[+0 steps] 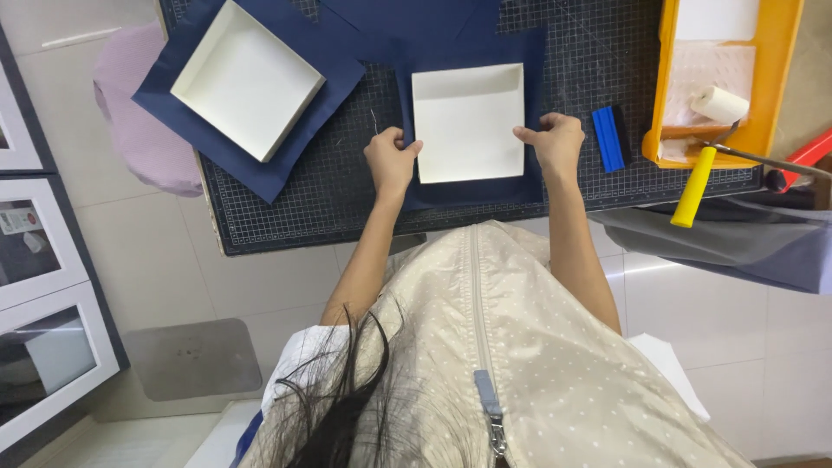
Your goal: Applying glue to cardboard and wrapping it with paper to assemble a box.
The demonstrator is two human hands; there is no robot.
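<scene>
**Desk:** What did the overhead frame show?

**Photographer:** A person in a beige dotted jacket bent over a dark cutting mat (286, 217) that covered the tabletop. Both hands flanked a shallow white box (468, 121) that sat on a sheet of navy paper (468, 192) in the middle of the mat.

**Desk:** And the hands themselves?

**Photographer:** The left hand (392, 159) was at the box's left edge, its fingers (407, 149) curled and pinched against the near left corner, apparently gripping the navy paper there. The right hand (552, 143) mirrored it at the right edge, its fingers (527, 134) bent inward and touching the box's side. Whether they held the paper or the box wall, the frame was too coarse to tell.

**Desk:** Anything else on the mat?

**Photographer:** A second white box (247, 80), open and turned at an angle, lay on its own navy sheet (173, 113) to the far left. Just beside the right hand rested a blue scraper (608, 139). Beyond it stood an orange paint tray (776, 95) with a small white roller (719, 104) in it, and the roller's yellow handle (695, 186) stuck out over the mat's edge. A pale lilac cloth (139, 121) hung beyond the mat's left edge.
</scene>
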